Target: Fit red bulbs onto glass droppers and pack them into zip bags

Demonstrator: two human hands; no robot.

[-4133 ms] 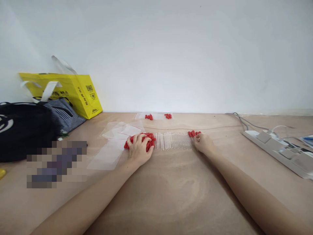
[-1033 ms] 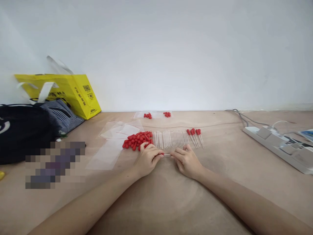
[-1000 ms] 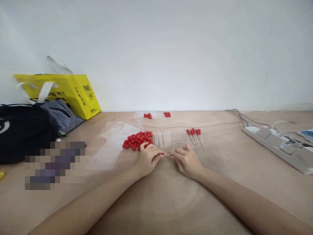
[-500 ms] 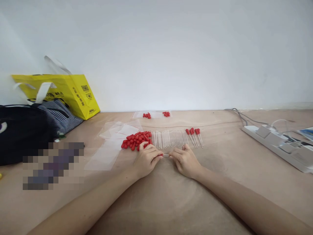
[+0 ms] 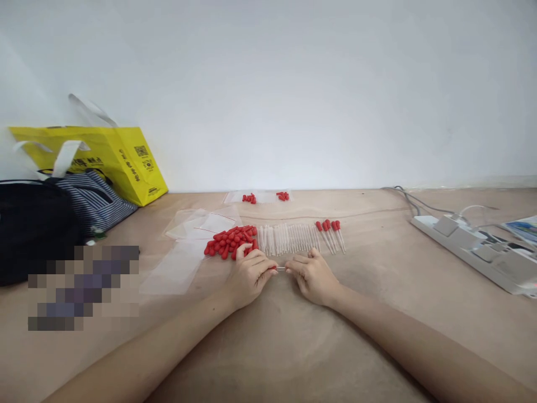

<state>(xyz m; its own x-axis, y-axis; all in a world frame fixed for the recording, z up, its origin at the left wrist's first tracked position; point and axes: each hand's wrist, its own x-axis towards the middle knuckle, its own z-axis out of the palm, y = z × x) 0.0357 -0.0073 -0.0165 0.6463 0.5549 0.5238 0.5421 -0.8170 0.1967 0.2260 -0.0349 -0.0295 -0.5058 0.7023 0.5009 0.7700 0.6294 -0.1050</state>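
Observation:
My left hand [image 5: 250, 279] pinches a small red rubber bulb [image 5: 274, 268], mostly covered by the fingers. A thin clear tube [image 5: 281, 268] runs from the bulb to my right hand [image 5: 314, 279], whose fingers are closed on it. Just beyond my left hand lies a pile of red bulbs [image 5: 229, 240]. Beside the pile, a row of clear tubes [image 5: 287, 239] lies side by side. Several tubes with red bulbs on their ends [image 5: 331, 236] lie at the right of that row.
Clear plastic bags [image 5: 172, 268] lie left of the pile. Another bag with red bulbs [image 5: 264, 197] is near the wall. A yellow bag [image 5: 138, 168], a striped bag [image 5: 94, 201] and a black bag [image 5: 37, 229] stand left. A white power strip [image 5: 474, 252] lies right.
The view has shifted slightly, so everything sits a little further left. Less of the clear tube shows between my hands, which are slightly closer together.

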